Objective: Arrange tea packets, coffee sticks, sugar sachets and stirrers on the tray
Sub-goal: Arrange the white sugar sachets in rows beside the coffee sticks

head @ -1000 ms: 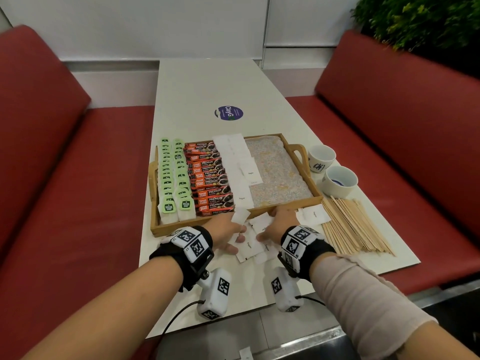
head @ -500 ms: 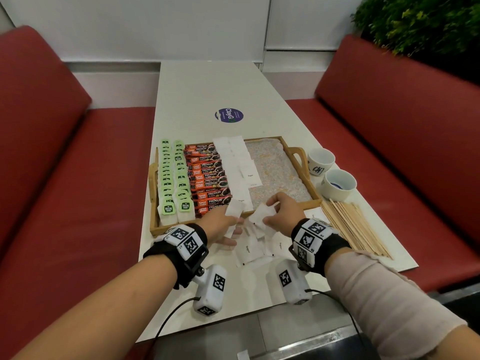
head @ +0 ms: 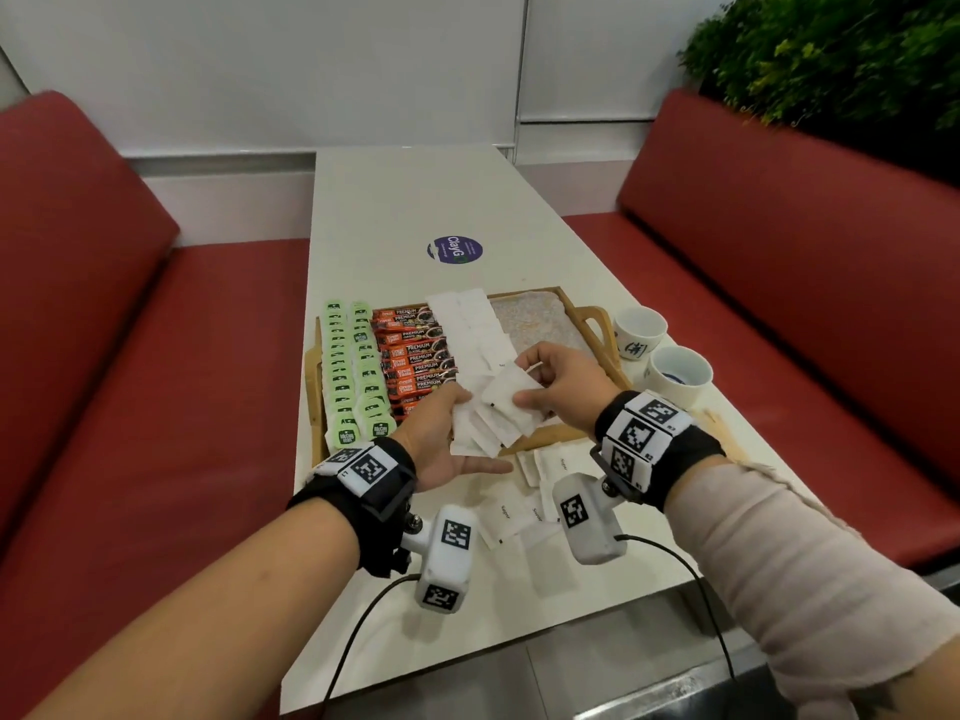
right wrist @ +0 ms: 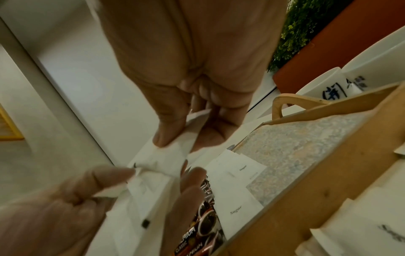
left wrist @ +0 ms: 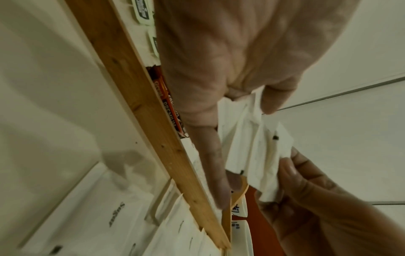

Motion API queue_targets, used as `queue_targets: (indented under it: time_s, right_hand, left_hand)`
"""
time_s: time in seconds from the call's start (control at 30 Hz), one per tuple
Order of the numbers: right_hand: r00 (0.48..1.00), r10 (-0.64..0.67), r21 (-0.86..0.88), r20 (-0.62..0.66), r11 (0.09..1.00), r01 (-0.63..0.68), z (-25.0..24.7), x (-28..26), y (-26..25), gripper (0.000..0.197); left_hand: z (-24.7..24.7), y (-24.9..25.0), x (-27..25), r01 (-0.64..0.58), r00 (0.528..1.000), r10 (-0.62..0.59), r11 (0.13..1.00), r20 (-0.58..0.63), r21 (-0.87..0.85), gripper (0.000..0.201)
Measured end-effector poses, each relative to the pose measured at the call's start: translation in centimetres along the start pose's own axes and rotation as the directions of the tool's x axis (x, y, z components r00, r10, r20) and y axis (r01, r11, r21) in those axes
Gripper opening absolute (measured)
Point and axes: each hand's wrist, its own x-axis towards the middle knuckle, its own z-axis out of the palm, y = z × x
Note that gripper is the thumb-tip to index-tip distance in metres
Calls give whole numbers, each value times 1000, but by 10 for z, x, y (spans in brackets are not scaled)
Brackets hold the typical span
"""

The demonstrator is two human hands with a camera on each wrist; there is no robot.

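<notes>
The wooden tray [head: 311, 387] holds two columns of green tea packets [head: 353, 376], a column of orange coffee sticks [head: 415, 356] and a column of white sugar sachets [head: 472, 324]. Its patterned right part is bare. Over the tray's near edge my left hand [head: 462, 413] holds a fanned bunch of sugar sachets [left wrist: 252, 152] between thumb and fingers. My right hand [head: 524, 387] pinches the top sachet [right wrist: 166, 155] of that bunch. More loose sachets [head: 519, 517] lie on the table under my wrists. Only a sliver of the wooden stirrers [head: 719, 420] shows behind my right wrist.
Two white cups [head: 639, 330] [head: 680, 374] stand right of the tray, beside its handle [head: 597, 324]. A round purple sticker [head: 455, 249] marks the white table beyond the tray. Red benches flank the table, and a green plant [head: 831, 54] stands at the back right.
Both hands have lifted from the loose sachets on the table up over the tray's near edge, the left carrying a bunch of sachets and the right pinching one of them.
</notes>
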Motion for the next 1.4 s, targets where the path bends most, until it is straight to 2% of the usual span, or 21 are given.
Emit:
queue_targets:
  time_s: [0.1, 0.23, 0.4, 0.57, 0.67, 0.8, 0.97, 1.03, 1.13, 1.2, 1.3, 1.4]
  right_hand:
    - [1000, -5, 26, -10, 1000, 5, 6, -2, 2, 25]
    - [999, -19, 73, -38, 997, 22, 12, -3, 3, 25]
    - [995, -8, 97, -95, 995, 17, 10, 3, 4, 24]
    - [993, 52, 48, -111, 998, -47, 4, 15, 6, 12]
    - [989, 61, 25, -135, 998, -58, -2, 25, 7, 16]
    - [991, 80, 46, -108, 996, -76, -8, 38, 8, 15]
    - [996, 89, 98, 5, 991, -89, -22, 53, 4, 12]
    - [996, 86, 69, 25, 994, -88, -26, 59, 3, 12]
    - [997, 29, -56, -67, 998, -33, -29, 70, 3, 12]
    - [995, 11, -5, -100, 1000, -11, -31, 75, 1, 12]
    - [997, 39, 189, -64, 982, -27, -31, 79, -7, 12]
    - [998, 63, 376, -25, 925, -49, -31, 82, -16, 17]
  left_hand:
    - [-2, -1, -5, -37, 997, 34, 998, 71, 51, 38]
    - [-4, -6, -3, -130, 991, 126, 983, 39, 130, 34]
    - [-2, -5, 1, -193, 980, 197, 978, -41, 72, 31]
    - [2, 6, 12, -291, 943, 291, 956, -160, 25, 26]
    - [6, 14, 22, -327, 926, 327, 944, -190, 36, 26]
    - [11, 23, 35, -342, 925, 349, 937, -151, 73, 26]
    - [10, 33, 52, -379, 901, 387, 922, -198, 80, 26]
    - [10, 38, 58, -393, 893, 397, 917, -210, 63, 26]
    - [10, 43, 64, -404, 892, 405, 913, -199, 48, 28]
    - [8, 45, 68, -412, 890, 411, 911, -199, 38, 32]
    - [3, 50, 72, -425, 876, 418, 905, -242, 23, 34]
    - [0, 56, 76, -427, 872, 410, 904, -267, -7, 33]
